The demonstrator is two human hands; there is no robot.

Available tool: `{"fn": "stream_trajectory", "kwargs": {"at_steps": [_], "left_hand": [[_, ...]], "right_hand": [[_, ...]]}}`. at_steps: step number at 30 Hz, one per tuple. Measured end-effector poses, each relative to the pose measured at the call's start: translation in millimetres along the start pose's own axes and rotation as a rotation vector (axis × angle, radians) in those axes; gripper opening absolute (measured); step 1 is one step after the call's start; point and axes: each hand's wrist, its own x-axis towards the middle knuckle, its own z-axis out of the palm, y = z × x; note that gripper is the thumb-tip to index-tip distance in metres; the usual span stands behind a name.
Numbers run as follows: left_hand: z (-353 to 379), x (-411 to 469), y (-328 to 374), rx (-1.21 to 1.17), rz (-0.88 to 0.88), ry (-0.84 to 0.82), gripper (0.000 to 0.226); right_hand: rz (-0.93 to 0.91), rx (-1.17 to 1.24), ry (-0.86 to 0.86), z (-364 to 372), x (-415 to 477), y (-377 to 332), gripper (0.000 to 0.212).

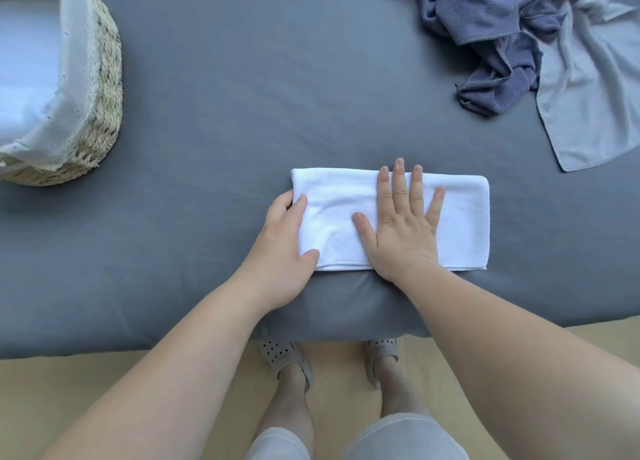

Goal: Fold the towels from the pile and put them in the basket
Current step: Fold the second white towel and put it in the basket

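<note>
A white towel (460,217), folded into a long rectangle, lies flat on the grey bed (242,95) near its front edge. My right hand (401,224) presses flat on the towel's middle with fingers spread. My left hand (285,248) grips the towel's left end, thumb on top and fingers tucked under the edge. The pile of towels (512,33) sits at the back right: crumpled blue-purple ones and a pale grey one (588,113) spread out. The woven basket (100,113) with a white liner stands at the far left.
The bed's front edge runs just below my wrists, with a wooden floor (104,390) beyond it. My legs and slippered feet (284,355) stand against the bed. Open grey sheet lies between the towel, the basket and the pile.
</note>
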Motion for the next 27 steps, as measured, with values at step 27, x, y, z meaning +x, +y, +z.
{"fn": "stream_trajectory", "kwargs": {"at_steps": [27], "left_hand": [[163.8,37.4,171.0,0.473,0.21,0.097,0.083]], "right_hand": [[0.103,1.483,-0.203,-67.9,-49.6,142.3,0.058]]}}
